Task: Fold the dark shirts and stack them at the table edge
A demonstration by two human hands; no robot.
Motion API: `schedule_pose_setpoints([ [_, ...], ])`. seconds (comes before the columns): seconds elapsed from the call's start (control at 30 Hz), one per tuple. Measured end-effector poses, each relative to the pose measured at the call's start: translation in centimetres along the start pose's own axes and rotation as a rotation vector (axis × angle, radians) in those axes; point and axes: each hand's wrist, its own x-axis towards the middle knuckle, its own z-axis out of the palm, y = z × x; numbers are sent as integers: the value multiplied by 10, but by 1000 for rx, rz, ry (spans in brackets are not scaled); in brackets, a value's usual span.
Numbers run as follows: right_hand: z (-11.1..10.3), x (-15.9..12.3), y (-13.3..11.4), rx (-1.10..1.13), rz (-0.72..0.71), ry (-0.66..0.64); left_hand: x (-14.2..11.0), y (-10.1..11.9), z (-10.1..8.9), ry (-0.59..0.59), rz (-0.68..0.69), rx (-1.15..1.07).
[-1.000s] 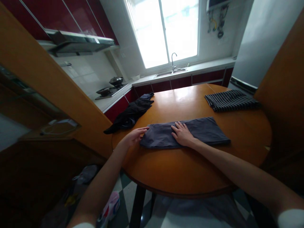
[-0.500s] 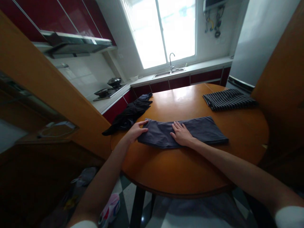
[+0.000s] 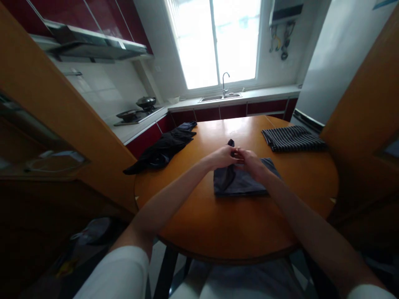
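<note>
Here, your left hand [image 3: 222, 157] pinches the raised end of the grey cloth [image 3: 245, 185] on the worktop [image 3: 218, 224]; whether your right hand [image 3: 252, 162] grips it too, I can't tell. Keep that end taut and square.

One table [image 3: 218, 224] bears one gray garment [image 3: 246, 185], one striped cloth [image 3: 293, 139], one dark heap [image 3: 170, 145]; above it, two hands [image 3: 253, 164]; beyond it, two pans [image 3: 146, 102] and one tap [image 3: 223, 88].

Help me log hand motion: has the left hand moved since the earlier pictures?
Yes, the left hand has moved right, away from the left edge of the table, and now appears below the faucet.
</note>
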Motion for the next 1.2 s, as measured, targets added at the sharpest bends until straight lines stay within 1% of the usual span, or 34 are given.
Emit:
schedule_pose_setpoints([
  [0.07, -11, -3, -3, -21, 79, 15, 9, -3, 25, -30, -14, 3],
  [0.17, -25, -1, 5, -86, 194, 72, 16, -18, 54, -25, -31, -90],
  [0.23, -30, 3, 14, -140, 231, 96, 19, -30, 66, -28, -17, -169],
  [0.3, -33, 6, 21, -216, 212, 115, 21, -39, 70, -40, 5, -252],
  [0.37, -33, 7, 24, -287, 160, 141, 21, -43, 65, -35, 46, -338],
  [0.4, -33, 7, 23, -304, 137, 138, 21, -43, 60, -9, 78, -362],
  [0.43, -32, 7, 21, -306, 123, 128, 20, -43, 53, 43, 117, -362],
  [0.47, -31, 6, 17, -300, 116, 120, 18, -42, 45, 127, 165, -334],
  [0.5, -29, 5, 12, -286, 112, 116, 16, -41, 37, 238, 216, -284],
  [0.57, -28, 2, -4, -252, 100, 128, 11, -42, 23, 469, 308, -141],
  [0.6, -27, 0, -13, -232, 88, 137, 9, -44, 19, 556, 343, -65],
  [0.63, -28, -2, -22, -210, 73, 144, 7, -47, 16, 606, 372, 7],
  [0.67, -30, -4, -30, -189, 58, 150, 6, -50, 15, 617, 398, 74],
  [0.7, -33, -7, -38, -173, 47, 157, 6, -55, 17, 591, 423, 132],
  [0.77, -43, -12, -49, -164, 47, 185, 9, -64, 25, 485, 466, 221],
  [0.83, -57, -16, -51, -179, 85, 233, 15, -73, 36, 362, 476, 284],
  [0.9, -73, -19, -46, -212, 147, 279, 23, -80, 47, 250, 442, 339],
  [1.0, -97, -22, -31, -283, 238, 299, 34, -86, 59, 119, 370, 417],
  [1.07, -110, -23, -19, -372, 276, 304, 39, -87, 64, 79, 347, 464],
  [1.1, -116, -23, -14, -452, 278, 312, 41, -88, 66, 70, 341, 486],
  [1.2, -126, -20, -3, -736, 220, 345, 44, -87, 70, 66, 334, 525],
])
